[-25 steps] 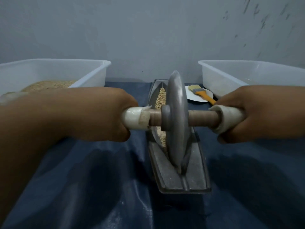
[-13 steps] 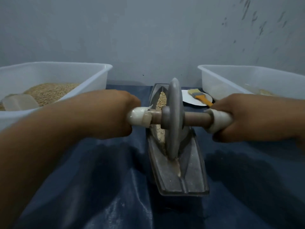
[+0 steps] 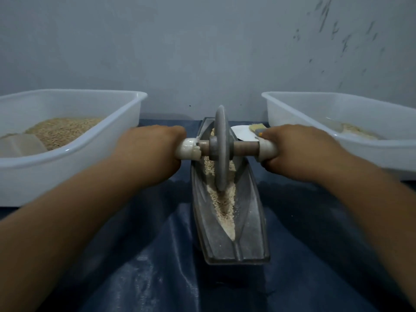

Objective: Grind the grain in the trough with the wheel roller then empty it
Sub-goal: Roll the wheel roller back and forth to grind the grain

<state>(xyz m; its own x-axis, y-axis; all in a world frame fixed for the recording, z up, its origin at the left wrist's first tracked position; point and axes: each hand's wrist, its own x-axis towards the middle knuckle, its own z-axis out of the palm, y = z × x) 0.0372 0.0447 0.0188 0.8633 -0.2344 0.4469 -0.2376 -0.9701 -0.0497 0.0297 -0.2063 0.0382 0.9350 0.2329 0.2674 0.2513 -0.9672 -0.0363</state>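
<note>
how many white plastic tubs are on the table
2: a left tub beside the left hand, holding grain, and a right tub beside the right hand. More may lie outside the view.

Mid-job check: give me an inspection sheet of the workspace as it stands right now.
Surface: dark blue sheet with pale dust streaks.
Job's things: metal trough lies lengthwise in the middle, grain along its groove; wheel roller stands upright in the groove.
Clutter: left tub holds grain and a clear scoop; right tub holds a paler heap; white plate with a brush behind the trough.
Grippers: left hand and right hand each grip a white handle end.
Cables: nothing seen.
Surroundings: grey wall with dark marks upper right.
</note>
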